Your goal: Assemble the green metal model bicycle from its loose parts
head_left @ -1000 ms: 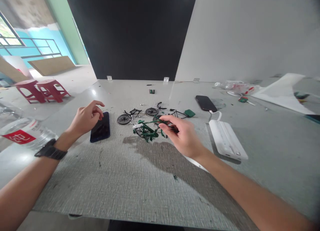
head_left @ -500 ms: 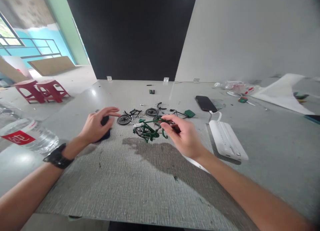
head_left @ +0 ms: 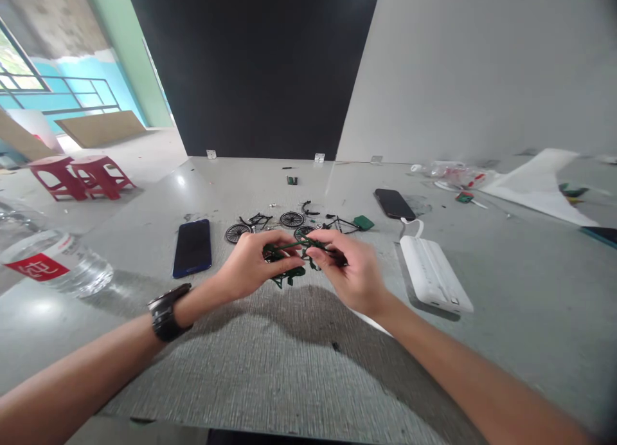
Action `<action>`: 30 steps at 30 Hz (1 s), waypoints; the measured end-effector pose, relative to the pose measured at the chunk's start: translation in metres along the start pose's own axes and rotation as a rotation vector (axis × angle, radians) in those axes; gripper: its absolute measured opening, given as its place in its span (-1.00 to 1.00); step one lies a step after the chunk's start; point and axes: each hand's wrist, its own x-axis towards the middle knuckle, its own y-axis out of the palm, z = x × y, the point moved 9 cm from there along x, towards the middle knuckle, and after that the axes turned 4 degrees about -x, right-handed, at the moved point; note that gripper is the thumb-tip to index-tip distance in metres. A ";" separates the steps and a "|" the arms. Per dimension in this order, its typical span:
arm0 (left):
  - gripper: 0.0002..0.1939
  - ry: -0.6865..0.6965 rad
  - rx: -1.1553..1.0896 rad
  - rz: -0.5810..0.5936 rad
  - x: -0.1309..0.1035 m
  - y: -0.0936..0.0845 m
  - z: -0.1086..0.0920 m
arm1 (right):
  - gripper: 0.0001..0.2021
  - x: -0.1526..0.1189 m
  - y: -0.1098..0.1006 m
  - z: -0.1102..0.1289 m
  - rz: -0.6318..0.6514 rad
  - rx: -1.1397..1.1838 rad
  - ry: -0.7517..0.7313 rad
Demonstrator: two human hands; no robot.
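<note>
Held up above the table's middle is a small green model bicycle (head_left: 290, 273), partly covered by fingers. My left hand (head_left: 258, 262) is closed round its rear part, so the back wheel is mostly hidden. At the front end, my right hand (head_left: 349, 265) pinches it near the handlebar. Just behind lie parts of another model bicycle: black spoked wheels (head_left: 292, 220), a black frame (head_left: 260, 220), a curved black piece (head_left: 309, 208) and a thin black part with a green box (head_left: 363, 222) at its end.
A blue-edged phone (head_left: 192, 247) lies left of my hands, with a water bottle (head_left: 58, 262) farther left. On the right are a black phone (head_left: 394, 204) and a white power bank (head_left: 435, 272) with a cable. A small green piece (head_left: 292, 181) sits near the upright black panel (head_left: 255, 72).
My left hand has moved right, from beside the blue-edged phone onto the rear of the model bicycle, and closed on it. My right hand keeps its hold at the front.
</note>
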 end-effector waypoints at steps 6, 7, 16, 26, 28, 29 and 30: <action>-0.79 -0.058 -0.068 -0.054 -0.010 0.003 0.014 | -0.82 -0.001 0.007 0.001 0.039 0.066 0.038; -0.80 -0.076 -0.090 -0.074 -0.012 0.002 0.015 | -0.81 -0.001 0.008 0.001 0.034 0.080 0.053; -0.80 -0.195 -0.260 -0.219 -0.019 -0.010 0.026 | -0.64 -0.004 0.014 -0.005 0.093 0.093 0.198; -0.80 -0.326 -0.448 -0.191 -0.026 -0.002 0.050 | -0.83 -0.003 0.016 -0.003 0.076 0.022 0.113; -0.81 -0.331 -0.453 -0.173 -0.026 0.000 0.048 | -0.86 -0.004 0.016 -0.001 0.062 0.021 0.092; -0.80 -0.340 -0.469 -0.165 -0.026 0.001 0.047 | -0.86 -0.004 0.015 0.000 0.051 0.010 0.083; -0.80 -0.357 -0.497 -0.157 -0.027 0.002 0.047 | -0.87 -0.004 0.014 0.000 0.039 -0.012 0.072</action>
